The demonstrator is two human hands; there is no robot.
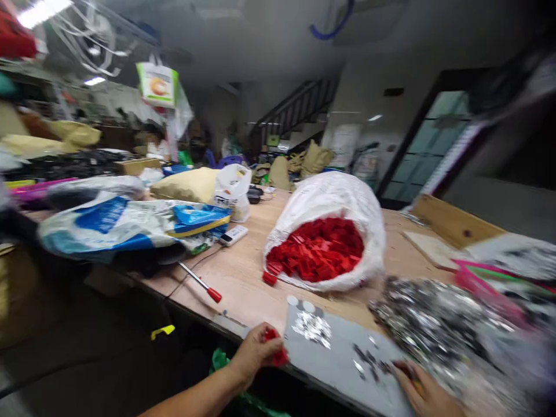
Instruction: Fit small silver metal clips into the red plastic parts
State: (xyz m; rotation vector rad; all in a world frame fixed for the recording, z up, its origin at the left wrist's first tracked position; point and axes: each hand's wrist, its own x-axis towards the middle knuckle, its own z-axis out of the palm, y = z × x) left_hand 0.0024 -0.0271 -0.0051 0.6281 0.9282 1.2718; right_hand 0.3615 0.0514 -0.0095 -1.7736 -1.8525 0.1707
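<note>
Red plastic pieces point(278, 350) pinched by left hand point(256, 354) fingers, right hand point(422, 391) fingers curled on grey board point(334, 370).

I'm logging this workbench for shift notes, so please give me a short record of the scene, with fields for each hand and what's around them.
Left hand: the left hand holds red plastic pieces at the edge of a grey board.
Right hand: the right hand lies at the board's far corner, beside small metal pieces.
Nearby: a silver patch on the board; a large silver heap to the right.
Rest: a white sack of red parts on a wooden table; a red-handled screwdriver; a white remote control.
</note>
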